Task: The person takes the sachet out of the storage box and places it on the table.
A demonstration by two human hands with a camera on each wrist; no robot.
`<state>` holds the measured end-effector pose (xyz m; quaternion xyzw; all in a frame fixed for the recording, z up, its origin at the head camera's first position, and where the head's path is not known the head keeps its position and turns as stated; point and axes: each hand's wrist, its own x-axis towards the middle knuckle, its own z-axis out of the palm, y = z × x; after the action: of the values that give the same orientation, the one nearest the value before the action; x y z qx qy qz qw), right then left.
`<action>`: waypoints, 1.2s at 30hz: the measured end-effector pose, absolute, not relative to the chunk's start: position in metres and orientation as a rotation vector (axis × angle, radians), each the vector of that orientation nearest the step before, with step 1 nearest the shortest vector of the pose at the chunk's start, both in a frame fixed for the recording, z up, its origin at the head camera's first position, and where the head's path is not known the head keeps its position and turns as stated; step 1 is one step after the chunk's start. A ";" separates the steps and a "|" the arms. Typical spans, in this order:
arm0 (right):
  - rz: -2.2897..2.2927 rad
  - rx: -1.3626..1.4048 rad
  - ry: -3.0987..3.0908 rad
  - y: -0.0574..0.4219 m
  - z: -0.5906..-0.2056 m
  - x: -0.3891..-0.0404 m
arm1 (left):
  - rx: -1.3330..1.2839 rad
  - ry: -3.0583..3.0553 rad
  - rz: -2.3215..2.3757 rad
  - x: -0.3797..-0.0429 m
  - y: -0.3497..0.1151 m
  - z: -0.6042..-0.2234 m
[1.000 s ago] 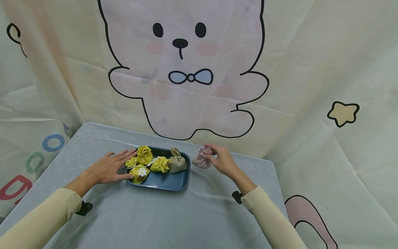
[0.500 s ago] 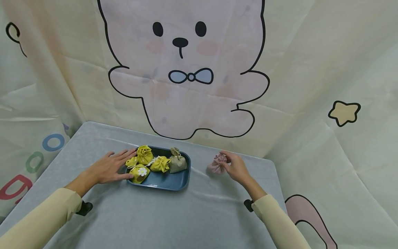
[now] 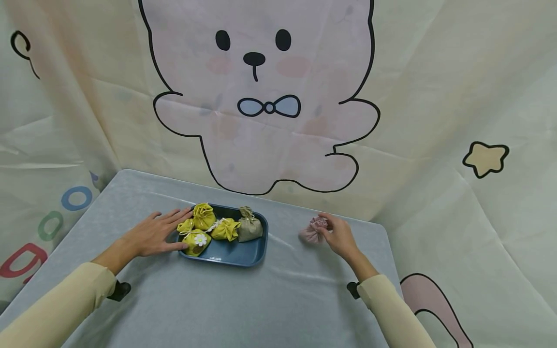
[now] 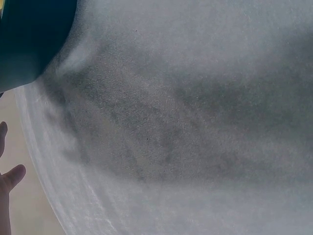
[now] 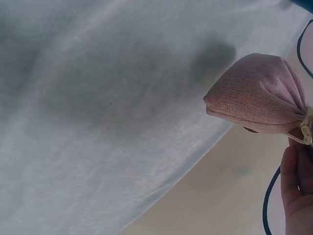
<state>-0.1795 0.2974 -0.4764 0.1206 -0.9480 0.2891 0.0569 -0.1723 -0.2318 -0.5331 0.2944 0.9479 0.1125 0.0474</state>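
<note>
The right hand (image 3: 341, 238) pinches a pink drawstring pouch (image 3: 311, 232) at its gathered neck; that grip is narrow, thumb and fingers closing on the fabric near the pale tied cord (image 5: 306, 126). The pouch is well apart from the right end of a blue rectangular tray (image 3: 237, 253) and, in the right wrist view, appears raised off the cloth-covered worktop (image 3: 243, 309). The left hand (image 3: 154, 236) lies at the tray's left end, its grip wide, fingers spread towards the rim and thumb beside the flowered yellow pouch (image 3: 197, 244). Behind that pouch sits a second yellow pouch (image 3: 203, 217); a third yellow pouch (image 3: 225, 229) occupies the middle, just beside an olive-grey pouch (image 3: 250, 229) standing near the right wall. Behind the worktop hangs a cream curtain (image 3: 404, 121) printed with a bear (image 3: 265, 150) wearing a blue bow tie (image 3: 269, 107)
</note>
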 end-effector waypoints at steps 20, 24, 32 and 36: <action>0.866 0.276 -2.838 0.308 -0.500 -0.178 | 0.880 2.890 0.342 -0.171 -0.231 -0.532; 0.855 0.312 -2.834 0.307 -0.495 -0.181 | 0.880 2.894 0.337 -0.171 -0.232 -0.532; 0.928 0.360 -2.835 0.299 -0.484 -0.187 | 0.878 2.887 0.346 -0.170 -0.232 -0.531; 0.922 0.354 -2.836 0.292 -0.480 -0.189 | 0.882 2.884 0.349 -0.171 -0.230 -0.532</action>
<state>-0.1891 0.2923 -0.4797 0.1174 -0.9421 0.3064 0.0693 -0.1710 -0.2302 -0.5317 0.2901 0.9486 0.1149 0.0528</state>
